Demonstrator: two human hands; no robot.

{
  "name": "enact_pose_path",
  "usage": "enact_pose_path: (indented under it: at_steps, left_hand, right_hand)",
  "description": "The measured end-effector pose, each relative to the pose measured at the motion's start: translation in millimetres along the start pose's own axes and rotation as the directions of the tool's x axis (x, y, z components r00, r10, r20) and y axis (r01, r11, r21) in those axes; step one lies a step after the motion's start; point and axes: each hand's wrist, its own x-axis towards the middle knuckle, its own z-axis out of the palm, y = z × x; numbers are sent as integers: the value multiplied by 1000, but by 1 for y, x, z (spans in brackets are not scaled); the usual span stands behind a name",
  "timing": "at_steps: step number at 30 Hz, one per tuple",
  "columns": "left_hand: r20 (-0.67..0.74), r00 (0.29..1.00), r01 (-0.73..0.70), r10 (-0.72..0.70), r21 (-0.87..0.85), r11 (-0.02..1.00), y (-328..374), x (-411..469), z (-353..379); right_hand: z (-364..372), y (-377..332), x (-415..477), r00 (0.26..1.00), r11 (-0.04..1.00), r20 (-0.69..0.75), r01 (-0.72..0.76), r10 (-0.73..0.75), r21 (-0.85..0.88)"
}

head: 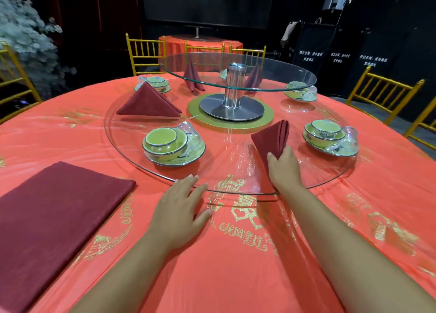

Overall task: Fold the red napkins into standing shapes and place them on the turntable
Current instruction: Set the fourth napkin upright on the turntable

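Dark-red fabric is sitting in the right hand (284,168), whose fingers (289,151) and thumb are curling round the lower end of a pleated dark-red cloth napkin (273,138). That napkin is standing on the large clear glass turntable (226,156), on the near right side of the shiny steel centre post (233,83). Its long axis is rising from the grip up and away toward the post, with the layered folds pointing upward. The left hand (179,208) is lying flat on the orange-red clothed surface (236,277), nearer than the post and slightly to its left. Its fingers are straight and spread, holding nothing, with the tips touching the turntable's rim. Since the napkin is lying directly ahead of the right hand and well apart from the left, the right hand is probably the one settling it upright and letting go. The left looks placed to steady or turn the glass. Whether the shape is balancing on its own I cannot tell while it is being held. Left of the post a triangular dark-red folded napkin (148,102) is resting on the glass. Two slim dark-red standing napkins (192,76) are showing close beside the post, one on each side. A flat dark-red napkin rectangle (56,223) is waiting on the surface, far to the near left of the post. The task therefore seems partway through.
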Motion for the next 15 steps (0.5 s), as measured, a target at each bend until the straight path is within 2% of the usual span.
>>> enact_pose_path:
  at_steps: [8,15]
  left_hand:
    - [-28,1000,-1,0,-38,999,-5,0,0]
    - [-33,999,21,-24,-71,997,-7,1,2]
  right_hand:
    - [18,-14,-6,996,997,88,-21,15,72]
    - [27,-18,11,992,999,125,-38,33,34]
